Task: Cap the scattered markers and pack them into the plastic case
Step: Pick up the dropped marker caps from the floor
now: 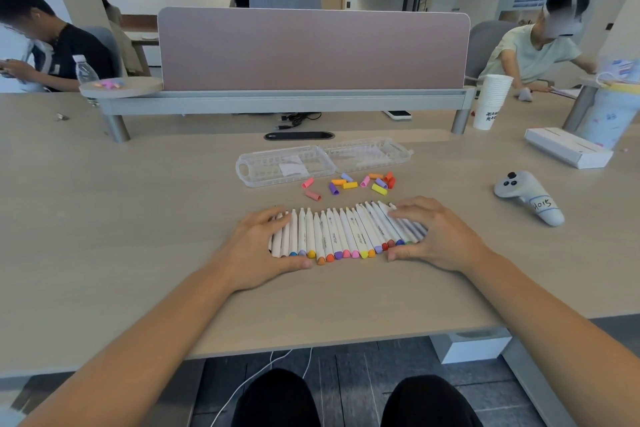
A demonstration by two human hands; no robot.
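a wide pale wooden desk [104, 218] fills most of the view, and a dusty pink divider panel [311, 48] stands on a grey shelf along its far side. at the desk's middle, near the person's edge, a row of white markers [343, 232] lies side by side, barrels touching, with coloured ends toward the person and uncapped tips pointing away. the left hand [256, 253] lies on the left end of the row, fingers spread loosely over the barrels and thumb stretched along the near coloured ends; it presses rather than grips and has hold of nothing. the right hand [440, 236] mirrors it on the right end, fingers nearly straight across the barrels and thumb along the near ends, also holding nothing. beyond the markers, well apart from them, the clear plastic case [273, 166] lies opened flat, its two halves side by side. a white box [568, 151] sits at the far right, and a grey handheld controller [526, 196] with a handwritten label lies nearer, right of the markers. a stack of white paper cups [491, 100] stands by the shelf's right leg. between case and markers, loose caps [349, 184] in pink, purple, orange, yellow and red lie scattered.
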